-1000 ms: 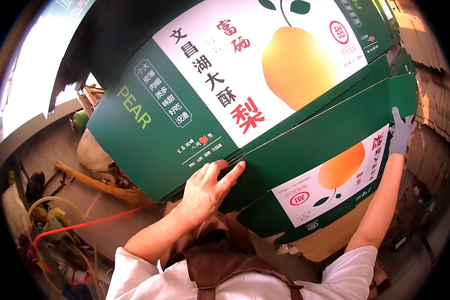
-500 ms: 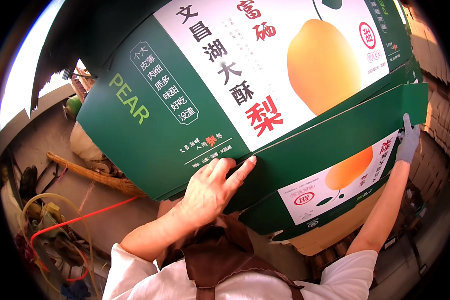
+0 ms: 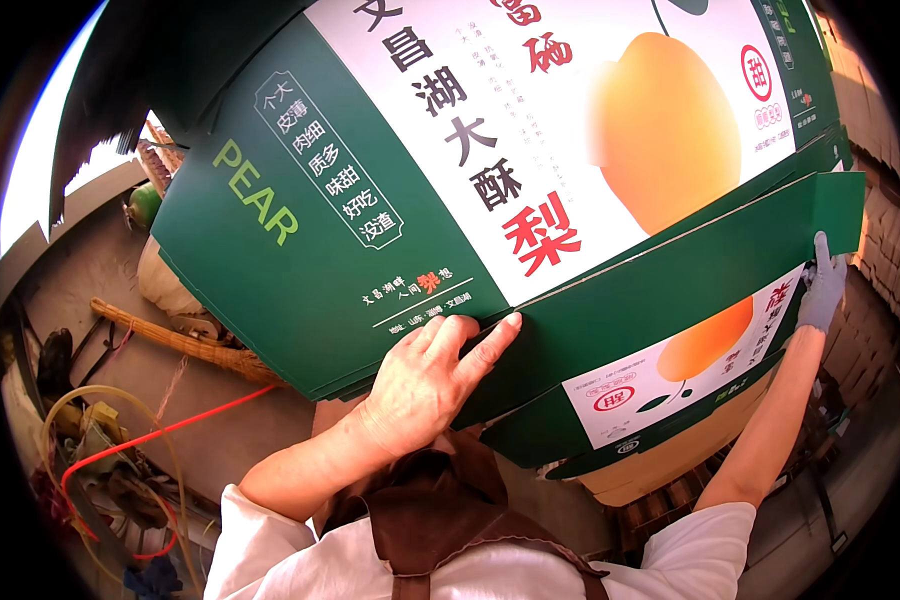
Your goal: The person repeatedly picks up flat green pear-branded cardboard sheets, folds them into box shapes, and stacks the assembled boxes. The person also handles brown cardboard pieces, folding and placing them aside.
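Observation:
A large flat printed cardboard carton (image 3: 370,150), green and white with a big yellow pear picture, fills the upper middle of the view. Its near long flap (image 3: 670,262) is folded up along a crease and carries a smaller pear picture. My left hand (image 3: 425,372), bare, grips the carton's near edge where the flap meets the crease, its thumb and bent fingers pressed against the board. Over at the right end, my right hand (image 3: 823,288) in a grey glove holds the flap's outer corner, one finger stretched along its face. Some of its fingers are hidden.
To the left lie a straw broom (image 3: 185,342), a red hose (image 3: 170,430) and a tangle of cords and cloth. A white sack (image 3: 165,280) stands behind the broom. Stacked brown cardboard (image 3: 875,230) lines the right side. Plain brown board shows below the flap.
The carton's printed face has shifted slightly to the right and down in the view. Both hands keep their hold, the right one a touch lower.

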The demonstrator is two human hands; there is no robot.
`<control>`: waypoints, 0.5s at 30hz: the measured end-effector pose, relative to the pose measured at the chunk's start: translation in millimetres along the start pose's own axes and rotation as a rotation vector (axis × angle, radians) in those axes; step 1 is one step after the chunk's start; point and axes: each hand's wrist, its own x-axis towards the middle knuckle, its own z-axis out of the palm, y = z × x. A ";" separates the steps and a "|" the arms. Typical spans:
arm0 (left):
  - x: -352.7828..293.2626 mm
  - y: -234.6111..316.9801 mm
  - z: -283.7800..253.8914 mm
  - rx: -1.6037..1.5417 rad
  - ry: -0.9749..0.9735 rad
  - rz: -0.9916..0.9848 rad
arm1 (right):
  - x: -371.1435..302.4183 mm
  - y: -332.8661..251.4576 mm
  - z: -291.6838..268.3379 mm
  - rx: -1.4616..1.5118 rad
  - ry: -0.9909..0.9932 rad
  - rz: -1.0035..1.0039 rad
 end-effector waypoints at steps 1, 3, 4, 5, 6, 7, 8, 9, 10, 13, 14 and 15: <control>0.0 0.2 0.1 -0.002 0.000 0.000 | 0.1 0.6 0.6 -0.003 0.001 0.002; 1.3 -1.4 -0.2 -0.009 -0.001 0.009 | -3.0 -4.1 1.1 -0.015 0.013 0.005; 1.8 -1.3 -0.6 -0.013 -0.003 0.012 | -3.1 -4.8 0.2 -0.014 0.017 0.009; 1.6 -0.3 -0.2 -0.008 -0.004 0.008 | -1.6 -2.0 2.9 -0.005 0.013 0.015; 1.3 0.6 0.2 -0.005 -0.002 0.004 | -0.2 0.4 5.5 0.003 0.008 0.021; 1.0 1.6 0.4 -0.002 -0.001 -0.001 | 0.8 1.9 8.1 0.006 -0.003 0.016; 1.4 0.7 0.1 -0.007 0.001 0.003 | 0.2 -0.1 7.8 0.001 -0.007 0.008; 1.7 0.0 -0.6 -0.008 -0.004 0.005 | -0.4 -2.1 7.3 -0.004 -0.010 0.000; 1.8 -0.4 -1.8 -0.009 -0.008 0.008 | -0.8 -3.8 5.9 -0.008 -0.012 -0.001; 2.6 -1.3 -4.6 -0.005 -0.021 0.004 | -1.6 -5.3 5.8 -0.014 -0.016 -0.007; 3.2 -0.6 -4.5 -0.001 -0.026 0.000 | -2.0 -5.0 7.0 -0.014 -0.016 -0.012; 3.4 -0.7 -4.7 -0.002 -0.034 -0.007 | -2.8 -4.0 7.5 -0.015 -0.013 -0.015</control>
